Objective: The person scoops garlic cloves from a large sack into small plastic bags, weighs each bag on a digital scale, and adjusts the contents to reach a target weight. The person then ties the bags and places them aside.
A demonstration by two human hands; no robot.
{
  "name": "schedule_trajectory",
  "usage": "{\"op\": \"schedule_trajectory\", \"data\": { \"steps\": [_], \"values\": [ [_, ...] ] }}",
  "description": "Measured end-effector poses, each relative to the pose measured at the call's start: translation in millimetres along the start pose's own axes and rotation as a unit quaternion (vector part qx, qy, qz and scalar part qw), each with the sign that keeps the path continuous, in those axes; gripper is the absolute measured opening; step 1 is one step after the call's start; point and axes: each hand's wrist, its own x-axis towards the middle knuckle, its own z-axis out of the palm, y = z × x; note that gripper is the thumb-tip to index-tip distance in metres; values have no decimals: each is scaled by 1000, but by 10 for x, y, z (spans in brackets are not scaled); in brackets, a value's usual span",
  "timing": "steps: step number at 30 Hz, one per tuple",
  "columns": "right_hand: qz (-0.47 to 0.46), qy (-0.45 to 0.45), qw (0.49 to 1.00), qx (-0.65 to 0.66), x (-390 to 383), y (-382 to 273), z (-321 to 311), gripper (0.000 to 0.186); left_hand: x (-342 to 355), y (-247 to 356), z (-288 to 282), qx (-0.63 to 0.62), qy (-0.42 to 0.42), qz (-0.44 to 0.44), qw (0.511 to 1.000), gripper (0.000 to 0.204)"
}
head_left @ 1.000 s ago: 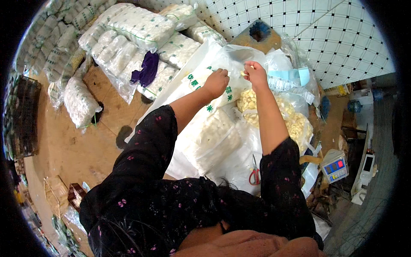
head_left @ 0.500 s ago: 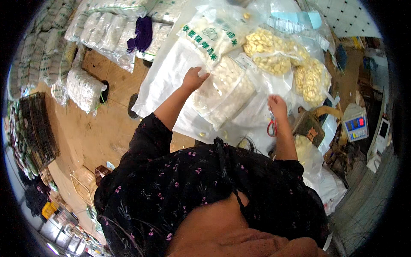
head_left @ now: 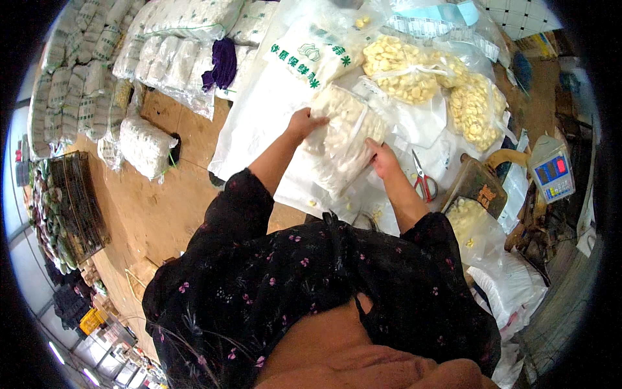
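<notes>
A clear plastic bag of pale, white pieces lies on the white sheet in front of me. My left hand grips its left side, the thumb laid over the plastic. On the opposite side my right hand pinches the bag's edge between thumb and fingers. Red-handled scissors rest on the sheet just right of my right hand, with the blades pointing away from me. Beyond the bag lies a larger plastic bag with green print.
Clear bags of yellowish, clove-like pieces stand at the far right. A scale with a blue display is beside the table's right. Stacked filled bags and a dark purple cloth are at the far left, above a brown floor.
My right hand has let go of the scissors, now lying on the sheet, and moved left onto the bag's edge. My left hand has shifted onto the bag's left side.
</notes>
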Motion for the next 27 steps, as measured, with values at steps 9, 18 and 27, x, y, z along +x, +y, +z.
{"op": "schedule_trajectory", "data": {
  "steps": [9, 18, 27],
  "values": [
    [-210, -35, 969, -128, -1499, -331, 216, 50, -1734, 458, -54, -251, -9, 88, 964, 26],
    [-377, 22, 819, -432, -1785, -143, -19, 61, -2248, 357, 47, -268, -23, 196, 943, 56],
    [-423, -31, 735, -529, -1927, 2, 2, 64, -2306, -205, 279, -144, 49, 185, 971, 71]
  ]
}}
